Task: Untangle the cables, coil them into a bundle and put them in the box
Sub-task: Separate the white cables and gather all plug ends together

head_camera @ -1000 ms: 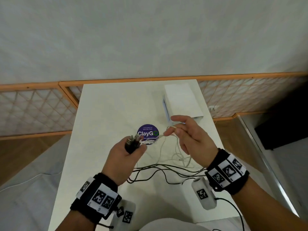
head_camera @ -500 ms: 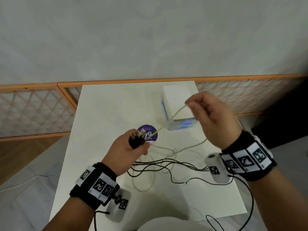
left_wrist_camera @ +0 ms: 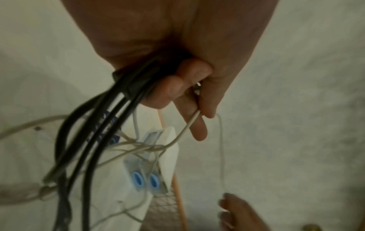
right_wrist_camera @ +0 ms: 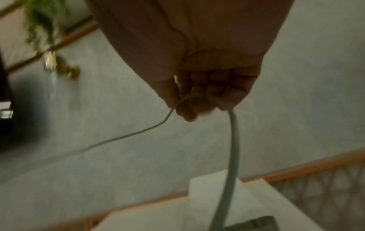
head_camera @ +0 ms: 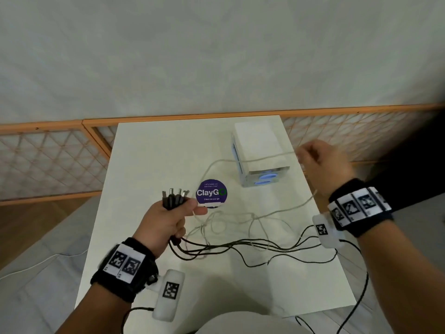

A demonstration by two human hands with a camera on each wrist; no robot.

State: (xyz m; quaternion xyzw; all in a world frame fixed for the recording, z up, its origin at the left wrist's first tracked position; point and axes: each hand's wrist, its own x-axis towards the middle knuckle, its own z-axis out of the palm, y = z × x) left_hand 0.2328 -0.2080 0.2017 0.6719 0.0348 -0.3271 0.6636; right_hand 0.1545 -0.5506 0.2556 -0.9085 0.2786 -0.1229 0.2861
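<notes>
In the right wrist view the picture is dark and smeared, so the right hand point(right_wrist_camera: 199, 75) is made out only as a curled fist from which a white cable point(right_wrist_camera: 233, 140) hangs; which fingers pinch it cannot be told. In the head view the same hand point(head_camera: 322, 165) is blurred at about 2 o'clock of the worktop point(head_camera: 149, 165), and the white cable point(head_camera: 265, 157) is seen stretched from it across the top of the box point(head_camera: 260, 150), its far end lost in the blur. The box interior is hidden; only its white top and blue-marked sides are shown, at about 1 o'clock. The left hand point(head_camera: 166, 222) is closed round a bunch of black cables point(head_camera: 240, 244), whose plugs point(head_camera: 174, 196) stick up above the fist at about 10 o'clock of the round purple sticker point(head_camera: 211, 192). In the left wrist view the black cables point(left_wrist_camera: 94, 140) are gripped in the fist point(left_wrist_camera: 177, 62) and a white strand point(left_wrist_camera: 183, 129) is pinched between thumb and a finger; a knot of white strands below is too blurred to trace. The loose lengths lie tangled on the worktop between the two hands. Compared with half a second ago, the right hand has been carried farther right, past the box edge, and the white cable has been drawn tauter, while the left hand has stayed clamped on the plugs.
</notes>
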